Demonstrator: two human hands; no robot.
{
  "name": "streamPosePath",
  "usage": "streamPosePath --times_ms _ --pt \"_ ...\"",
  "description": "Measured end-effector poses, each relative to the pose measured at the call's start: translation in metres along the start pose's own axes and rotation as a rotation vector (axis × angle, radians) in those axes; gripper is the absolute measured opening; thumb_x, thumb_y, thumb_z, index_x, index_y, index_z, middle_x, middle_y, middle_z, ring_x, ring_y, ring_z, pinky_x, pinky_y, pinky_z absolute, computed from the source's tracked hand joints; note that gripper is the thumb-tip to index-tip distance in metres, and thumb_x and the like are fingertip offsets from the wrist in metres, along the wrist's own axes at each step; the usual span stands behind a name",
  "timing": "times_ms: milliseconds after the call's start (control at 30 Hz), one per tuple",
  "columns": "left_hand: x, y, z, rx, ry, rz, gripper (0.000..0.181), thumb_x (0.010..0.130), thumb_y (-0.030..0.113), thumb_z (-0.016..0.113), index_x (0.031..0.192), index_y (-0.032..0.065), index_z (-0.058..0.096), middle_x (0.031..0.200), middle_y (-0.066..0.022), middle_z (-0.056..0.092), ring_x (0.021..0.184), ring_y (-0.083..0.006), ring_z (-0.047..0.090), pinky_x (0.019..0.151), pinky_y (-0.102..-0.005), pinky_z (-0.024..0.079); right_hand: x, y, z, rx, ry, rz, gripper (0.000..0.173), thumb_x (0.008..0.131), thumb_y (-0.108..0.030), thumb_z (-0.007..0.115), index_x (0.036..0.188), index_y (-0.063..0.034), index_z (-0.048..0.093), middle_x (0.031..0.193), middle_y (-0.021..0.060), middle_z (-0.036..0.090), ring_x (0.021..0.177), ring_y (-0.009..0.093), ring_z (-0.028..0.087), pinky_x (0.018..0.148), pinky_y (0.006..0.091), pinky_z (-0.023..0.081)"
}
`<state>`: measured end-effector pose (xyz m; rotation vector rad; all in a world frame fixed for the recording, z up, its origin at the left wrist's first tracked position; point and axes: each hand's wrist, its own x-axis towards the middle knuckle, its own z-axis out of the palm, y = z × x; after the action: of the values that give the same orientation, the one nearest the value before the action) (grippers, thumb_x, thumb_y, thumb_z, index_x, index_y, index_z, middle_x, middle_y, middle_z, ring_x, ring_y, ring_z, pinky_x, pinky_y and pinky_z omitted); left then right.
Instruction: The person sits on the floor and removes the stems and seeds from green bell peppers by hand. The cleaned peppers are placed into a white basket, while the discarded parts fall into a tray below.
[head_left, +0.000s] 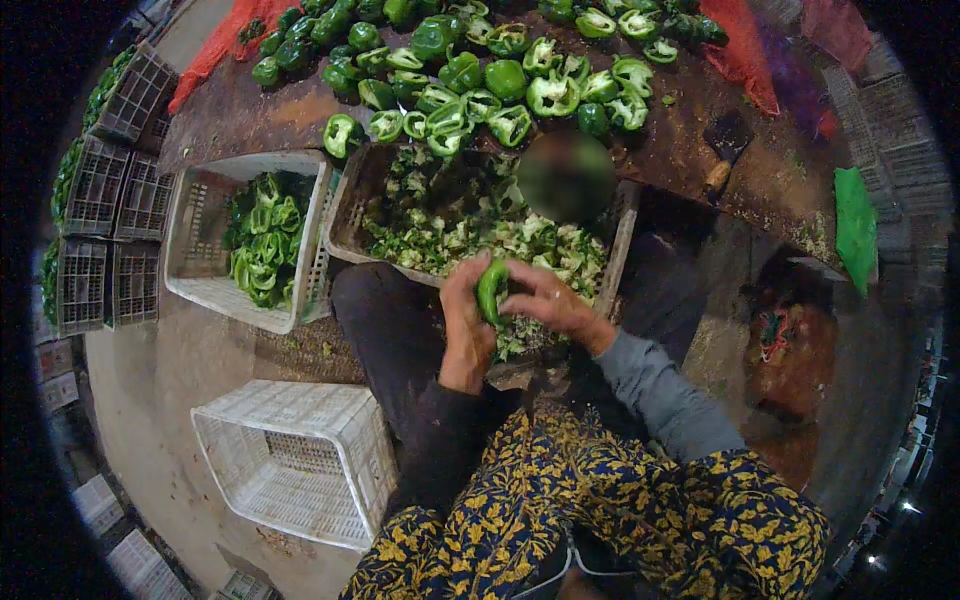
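Between my two hands is a piece of green bell pepper (491, 291), its glossy skin side showing. My left hand (465, 307) grips it from the left, while the fingers of my right hand (551, 300) close on it from the right. Its inner side is hidden from me. Just beyond my hands, a plastic crate (435, 277) holds pale pepper cores and green scraps (540, 244). To the left, a white plastic crate (180, 262) lies tilted, with cut green pepper pieces (266, 240) inside.
Whole and halved green peppers (506, 79) cover much of the brown table (240, 135). A broad-bladed scraper (724, 157) lies at its right. A white crate (292, 450) rests on its side on the floor. Crates of peppers (94, 184) are stacked far left. A blurred patch hides part of the scrap crate.
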<state>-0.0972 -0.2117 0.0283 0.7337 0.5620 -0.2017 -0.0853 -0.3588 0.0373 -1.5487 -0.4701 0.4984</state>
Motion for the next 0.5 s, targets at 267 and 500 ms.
streamPosePath --times_ms 267,500 --pt "-0.006 -0.008 0.000 0.301 0.244 0.528 0.013 0.078 0.010 0.064 0.085 -0.0005 0.060 0.073 -0.0006 0.055 0.067 -0.0096 0.051 0.064 -0.0235 0.043 0.000 -0.008 0.044 -0.193 0.388 0.026 0.036 0.068 0.000 0.047 0.104 0.0023 0.048 0.095 0.0245 0.052 0.088 0.044 0.051 0.076 0.0426 0.043" --pt "0.019 0.007 0.025 0.737 0.264 0.912 0.019 0.073 0.007 0.071 0.088 0.0007 0.062 0.084 -0.0031 0.059 0.074 -0.0137 0.054 0.072 -0.0255 0.044 0.047 0.043 0.030 -0.361 0.774 0.146 0.029 0.081 -0.003 0.053 0.109 0.0009 0.049 0.092 0.0173 0.057 0.084 0.024 0.057 0.073 0.0349 0.046"
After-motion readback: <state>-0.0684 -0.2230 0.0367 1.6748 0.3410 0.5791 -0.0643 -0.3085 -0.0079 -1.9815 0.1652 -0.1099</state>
